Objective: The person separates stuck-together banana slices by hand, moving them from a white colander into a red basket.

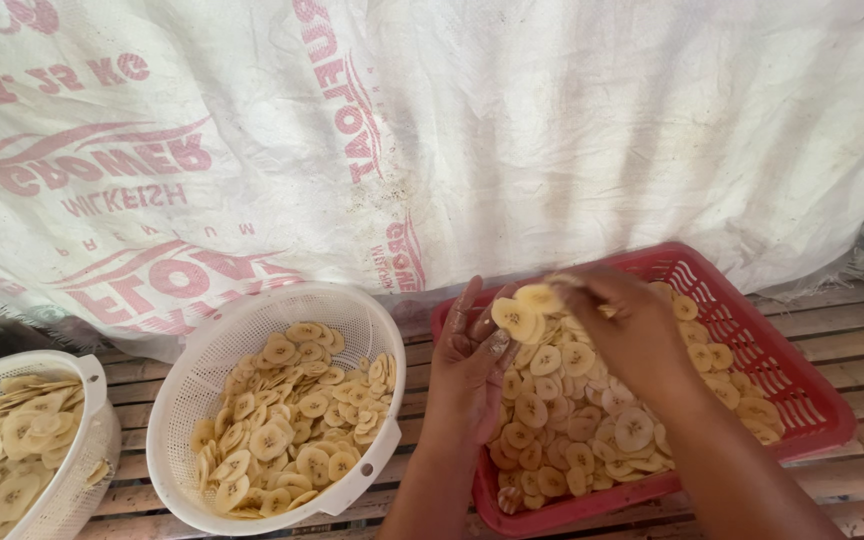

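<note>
One white printed tarp [552, 120] hanging behind one slatted wooden tabletop [852, 340]. Three containers: one red tray [802, 400] and two white colanders [242, 330] [92, 440], each heaped with banana slices beyond counting. Two hands over the tray: left hand [467, 370] cupping one slice [512, 318] with loosely spread fingers, right hand [632, 330] with fingers curled, pinching another slice [540, 297].

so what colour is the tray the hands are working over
Red: the slotted plastic tray under both hands, full of pale yellow banana slices. The head view shows it best.
</note>
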